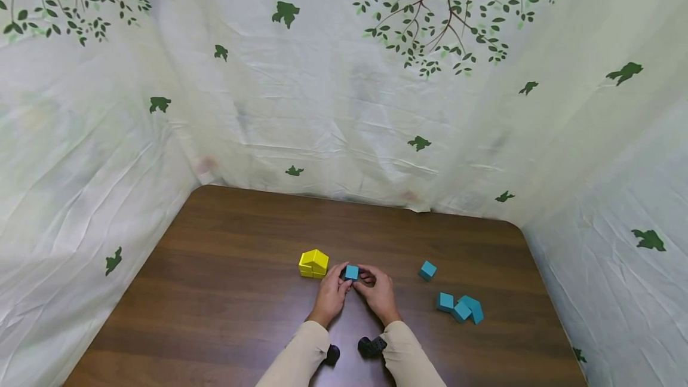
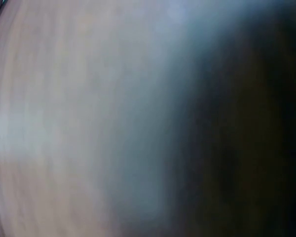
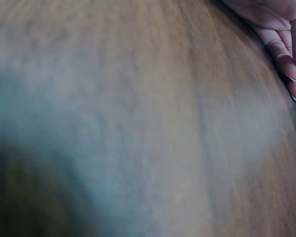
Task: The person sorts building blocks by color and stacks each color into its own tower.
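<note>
A small blue block point(image 1: 352, 272) sits between the two hands near the middle of the table. My left hand point(image 1: 329, 296) grips it from the left, thumb in front and fingers curled behind. From the right, my right hand point(image 1: 379, 295) pinches the same block with thumb and fingertips. Whether the block touches the tabletop cannot be told. In the right wrist view, fingers of the right hand point(image 3: 281, 44) show at the upper right, beside a sliver of dark teal. The left wrist view is blurred, mostly tabletop and dark shadow.
Yellow blocks point(image 1: 313, 264) form a small house-like shape just left of the left hand. One blue block point(image 1: 427, 270) lies to the right, with a group of blue blocks point(image 1: 461, 309) nearer. A white printed curtain point(image 1: 344, 106) surrounds the brown wooden table point(image 1: 226, 291).
</note>
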`<state>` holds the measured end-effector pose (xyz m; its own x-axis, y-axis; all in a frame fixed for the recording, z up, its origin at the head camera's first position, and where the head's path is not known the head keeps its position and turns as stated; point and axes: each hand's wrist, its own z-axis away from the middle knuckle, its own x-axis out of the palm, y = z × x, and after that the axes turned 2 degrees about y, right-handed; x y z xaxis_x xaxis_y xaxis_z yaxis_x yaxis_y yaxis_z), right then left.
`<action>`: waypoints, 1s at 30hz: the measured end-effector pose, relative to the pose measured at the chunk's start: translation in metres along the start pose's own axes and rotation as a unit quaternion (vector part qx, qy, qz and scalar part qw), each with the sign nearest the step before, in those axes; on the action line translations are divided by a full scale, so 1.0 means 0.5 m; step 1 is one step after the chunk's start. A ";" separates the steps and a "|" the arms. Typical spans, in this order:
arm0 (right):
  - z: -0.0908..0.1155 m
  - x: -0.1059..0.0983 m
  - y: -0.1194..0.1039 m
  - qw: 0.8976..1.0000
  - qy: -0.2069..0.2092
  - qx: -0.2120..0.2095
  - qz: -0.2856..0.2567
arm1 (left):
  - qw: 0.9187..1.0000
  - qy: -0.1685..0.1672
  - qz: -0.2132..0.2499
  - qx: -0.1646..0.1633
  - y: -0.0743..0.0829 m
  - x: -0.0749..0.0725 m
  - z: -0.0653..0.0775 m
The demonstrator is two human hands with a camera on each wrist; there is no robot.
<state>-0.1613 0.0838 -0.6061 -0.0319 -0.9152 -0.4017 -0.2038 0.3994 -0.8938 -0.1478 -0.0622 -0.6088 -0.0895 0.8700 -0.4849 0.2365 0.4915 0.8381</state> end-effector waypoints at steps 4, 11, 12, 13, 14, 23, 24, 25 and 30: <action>0.000 -0.002 0.001 1.000 -0.001 -0.004 0.002 | 1.000 0.002 0.000 0.001 0.001 0.000 0.000; 0.002 -0.022 0.005 0.999 -0.005 0.007 -0.038 | 1.000 0.006 -0.008 -0.003 0.004 0.000 0.002; 0.003 -0.029 0.005 0.999 0.005 0.014 -0.040 | 1.000 0.005 -0.008 -0.006 0.005 -0.001 0.002; 0.005 -0.037 0.008 0.999 0.018 0.019 -0.038 | 1.000 0.003 -0.008 -0.013 0.006 -0.001 0.001; 0.007 -0.047 0.009 0.999 0.036 0.025 -0.030 | 1.000 0.000 -0.010 -0.018 0.006 -0.001 0.001; 0.014 -0.138 0.020 0.969 0.237 0.062 0.044 | 0.999 -0.013 -0.013 -0.035 0.010 -0.006 -0.001; 0.013 -0.144 0.019 0.965 0.248 0.073 0.046 | 0.999 -0.014 -0.014 -0.034 0.010 -0.006 -0.001; 0.013 -0.148 0.019 0.962 0.253 0.089 0.052 | 0.999 -0.014 -0.015 -0.035 0.010 -0.006 -0.002; 0.008 -0.160 0.025 0.953 0.242 0.165 0.075 | 0.999 -0.017 -0.020 -0.041 0.011 -0.004 -0.001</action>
<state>-0.1573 0.1624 -0.5862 -0.4998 -0.7324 -0.4625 0.1553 0.4495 -0.8797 -0.1470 -0.0613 -0.6032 -0.0630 0.8487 -0.5251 0.1536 0.5282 0.8351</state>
